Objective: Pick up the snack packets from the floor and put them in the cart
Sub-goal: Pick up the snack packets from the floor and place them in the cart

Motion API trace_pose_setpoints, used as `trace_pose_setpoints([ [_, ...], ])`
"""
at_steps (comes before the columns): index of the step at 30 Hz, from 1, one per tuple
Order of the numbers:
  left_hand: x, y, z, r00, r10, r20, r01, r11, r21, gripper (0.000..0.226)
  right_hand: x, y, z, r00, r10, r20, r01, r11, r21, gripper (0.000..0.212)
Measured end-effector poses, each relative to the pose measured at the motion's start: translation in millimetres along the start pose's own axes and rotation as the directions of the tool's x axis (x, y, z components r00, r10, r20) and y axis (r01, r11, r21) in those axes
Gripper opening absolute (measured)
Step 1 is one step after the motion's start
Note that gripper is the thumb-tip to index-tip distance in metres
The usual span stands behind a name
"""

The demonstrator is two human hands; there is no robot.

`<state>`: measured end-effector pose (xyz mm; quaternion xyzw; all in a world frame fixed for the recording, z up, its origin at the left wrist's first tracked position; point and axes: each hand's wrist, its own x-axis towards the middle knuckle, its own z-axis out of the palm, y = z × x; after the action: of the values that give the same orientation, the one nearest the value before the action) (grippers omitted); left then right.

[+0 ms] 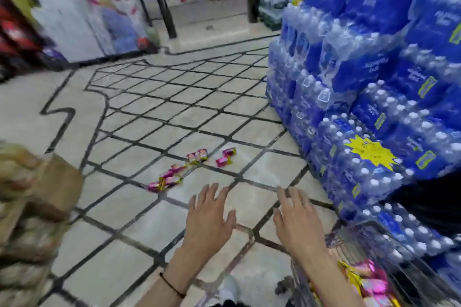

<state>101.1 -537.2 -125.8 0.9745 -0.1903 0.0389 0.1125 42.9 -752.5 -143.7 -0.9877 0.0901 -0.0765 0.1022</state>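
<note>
Snack packets (pixel 172 179) lay scattered on the tiled floor (pixel 139 222) just ahead of you, while a few pink ones sat in the cart (pixel 349 247) at your lower right, parked close beside the stacked water bottles (pixel 374 82). Your left hand (pixel 209 217) and right hand (pixel 296 219) held nothing, fingers spread and extended over the floor, probably to gather the nearest packets

Pink snack packets (pixel 172 178) lie scattered on the tiled floor (pixel 149 219).

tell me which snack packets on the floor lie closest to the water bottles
The rightmost pink pair, set apart from the chain of packets trailing left.
</note>
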Motion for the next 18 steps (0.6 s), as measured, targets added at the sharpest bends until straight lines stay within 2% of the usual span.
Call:
trace_pose_setpoints([
  [6, -27, -78, -12, 0.975, -0.22, -0.028, 0.22, 0.975, -0.003, 0.05, 19, -78, 17, 0.978, -0.202, 0.043, 0.202, 0.979, 0.008, 0.056],
  [11, -31, -150, -22, 0.949, -0.314, 0.002, 0.314, 0.949, -0.027, 0.059, 52, -149, 41, 0.954, -0.275, 0.119, 0.277, 0.961, 0.006, 0.063],
  [18, -24, -272, -56, 0.907, -0.42, -0.025, 0.42, 0.907, -0.028, 0.055, 111, -269, 79, 0.907, -0.379, 0.185, 0.385, 0.923, 0.0, 0.06],
])
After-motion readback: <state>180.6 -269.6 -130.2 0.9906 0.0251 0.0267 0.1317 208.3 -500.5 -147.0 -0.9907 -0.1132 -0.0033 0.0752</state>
